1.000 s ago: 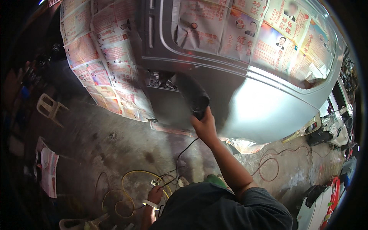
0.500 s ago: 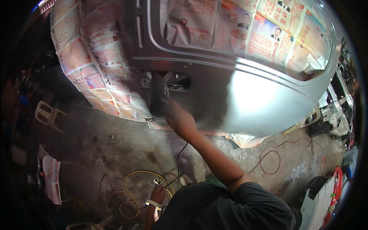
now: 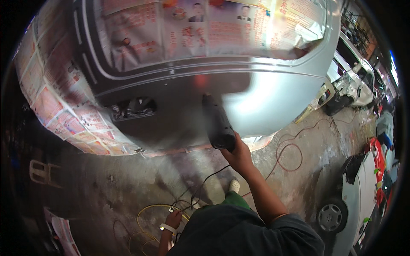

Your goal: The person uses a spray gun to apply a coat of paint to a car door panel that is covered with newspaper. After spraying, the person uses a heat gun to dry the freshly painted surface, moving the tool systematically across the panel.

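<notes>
**Heat gun on silver car panel, right hand gripping it**

Right hand (image 3: 240,154) is wrapped tight around the grip of a black heat gun (image 3: 218,121). Looks like a heat gun; the body is motion-blurred, so it could be another corded hand tool. Arm is stretched forward and up from the lower edge. The tool's nose points up at the silver car body panel (image 3: 273,100), close to it; contact not resolvable. There is a faint reddish glow on the panel just above the nose.

A black cord (image 3: 205,181) drops from the tool's base down toward the person's lap.

Left hand (image 3: 173,219) is low, near the body, with a pale wristband. Fingers are curled around a bundle of cables next to a coil of yellow hose or cable (image 3: 147,213) on the floor. Exact grip is too small and dark to tell.

Panel: right half brightly lit, left half in shadow. A dark open recess (image 3: 132,109) sits in the shaded part, left of the tool. Newspaper masking (image 3: 179,30) covers the window area above, and more newspaper sheets (image 3: 60,115) hang down the left side.

The concrete floor (image 3: 128,183) is stained. A red-brown cable (image 3: 290,151) loops on it to the right of the forearm. White vehicle (image 3: 354,72) sits upper right; another white car with a wheel (image 3: 331,217) showing is lower right. A pale shoe (image 3: 234,185) is just under the forearm.
</notes>
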A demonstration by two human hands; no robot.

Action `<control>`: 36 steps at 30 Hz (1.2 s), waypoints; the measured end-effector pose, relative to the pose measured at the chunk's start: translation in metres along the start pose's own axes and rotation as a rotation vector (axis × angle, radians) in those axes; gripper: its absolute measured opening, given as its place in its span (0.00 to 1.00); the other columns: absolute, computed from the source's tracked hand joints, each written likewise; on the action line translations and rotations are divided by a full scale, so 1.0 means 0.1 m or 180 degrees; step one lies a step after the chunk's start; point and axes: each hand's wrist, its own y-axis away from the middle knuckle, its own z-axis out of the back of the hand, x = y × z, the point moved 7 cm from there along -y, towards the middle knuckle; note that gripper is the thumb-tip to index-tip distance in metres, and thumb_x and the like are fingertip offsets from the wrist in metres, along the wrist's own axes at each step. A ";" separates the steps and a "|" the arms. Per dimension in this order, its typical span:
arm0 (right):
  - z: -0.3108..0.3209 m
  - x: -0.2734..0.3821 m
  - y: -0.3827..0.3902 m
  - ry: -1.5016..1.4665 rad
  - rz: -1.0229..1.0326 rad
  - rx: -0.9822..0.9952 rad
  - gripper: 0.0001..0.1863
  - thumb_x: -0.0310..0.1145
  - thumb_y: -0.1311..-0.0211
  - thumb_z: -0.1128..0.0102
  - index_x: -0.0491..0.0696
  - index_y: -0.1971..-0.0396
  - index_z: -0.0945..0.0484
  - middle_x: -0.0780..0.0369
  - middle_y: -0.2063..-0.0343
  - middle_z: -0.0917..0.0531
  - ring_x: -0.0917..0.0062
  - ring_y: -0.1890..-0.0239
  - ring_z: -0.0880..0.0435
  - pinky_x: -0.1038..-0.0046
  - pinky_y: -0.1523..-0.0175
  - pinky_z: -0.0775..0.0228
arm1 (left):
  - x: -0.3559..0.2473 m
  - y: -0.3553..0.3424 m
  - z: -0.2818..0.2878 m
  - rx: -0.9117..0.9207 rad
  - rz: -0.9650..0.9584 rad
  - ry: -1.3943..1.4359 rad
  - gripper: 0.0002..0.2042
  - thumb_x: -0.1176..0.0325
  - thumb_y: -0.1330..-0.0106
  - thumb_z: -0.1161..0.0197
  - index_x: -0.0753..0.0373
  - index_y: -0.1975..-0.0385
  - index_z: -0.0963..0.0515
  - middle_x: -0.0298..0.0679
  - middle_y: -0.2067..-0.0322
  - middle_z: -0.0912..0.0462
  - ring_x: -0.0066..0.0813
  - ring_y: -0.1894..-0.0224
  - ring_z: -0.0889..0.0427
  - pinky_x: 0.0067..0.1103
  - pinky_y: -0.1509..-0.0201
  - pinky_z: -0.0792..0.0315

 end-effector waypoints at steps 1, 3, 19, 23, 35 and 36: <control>0.17 -0.21 0.04 -0.0016 -0.0012 -0.0107 0.37 0.31 0.47 0.30 0.48 0.36 0.33 0.47 0.56 0.16 0.50 0.55 0.16 0.58 0.52 0.23 | -0.07 -0.03 -0.07 0.0056 -0.0002 -0.0034 0.15 0.59 0.29 0.45 0.64 0.57 0.18 0.39 0.76 0.18 0.29 0.72 0.19 0.27 0.64 0.27; 0.49 -0.51 0.07 -0.0066 -0.0030 -0.0294 0.36 0.31 0.47 0.30 0.48 0.36 0.34 0.47 0.57 0.16 0.51 0.55 0.15 0.58 0.52 0.23 | -0.26 -0.10 -0.21 0.0155 -0.0015 -0.0097 0.15 0.58 0.29 0.45 0.64 0.58 0.18 0.40 0.75 0.18 0.31 0.71 0.18 0.28 0.63 0.27; 3.18 -2.48 0.10 -0.0900 -0.0612 -0.1721 0.21 0.26 0.43 0.31 0.40 0.49 0.25 0.62 0.59 0.17 0.79 0.58 0.20 0.76 0.50 0.29 | -1.16 -0.83 -1.44 0.0266 -0.0882 -0.0703 0.10 0.63 0.29 0.42 0.62 0.62 0.18 0.35 0.79 0.22 0.26 0.73 0.21 0.26 0.67 0.26; 3.73 -2.95 0.07 -0.1370 -0.0897 -0.1991 0.16 0.26 0.43 0.34 0.43 0.55 0.25 0.66 0.71 0.21 0.83 0.73 0.23 0.77 0.67 0.31 | -0.98 -0.97 -1.69 0.0234 0.0000 -0.0295 0.09 0.62 0.30 0.40 0.60 0.63 0.17 0.35 0.79 0.22 0.27 0.73 0.19 0.27 0.68 0.25; 4.72 -3.76 -0.05 -0.1577 -0.0749 -0.2769 0.15 0.24 0.42 0.40 0.43 0.55 0.30 0.64 0.79 0.25 0.80 0.81 0.26 0.76 0.75 0.32 | -1.34 -0.87 -2.07 0.0278 -0.0292 -0.0315 0.16 0.57 0.30 0.42 0.63 0.59 0.17 0.42 0.76 0.17 0.32 0.72 0.17 0.28 0.65 0.26; 4.68 -3.77 -0.04 -0.1579 -0.0820 -0.2734 0.15 0.24 0.42 0.41 0.43 0.55 0.30 0.64 0.78 0.24 0.80 0.81 0.26 0.75 0.75 0.32 | -1.39 -0.85 -2.06 0.0261 -0.0260 -0.0241 0.16 0.57 0.30 0.42 0.63 0.59 0.17 0.42 0.76 0.17 0.32 0.72 0.17 0.28 0.65 0.26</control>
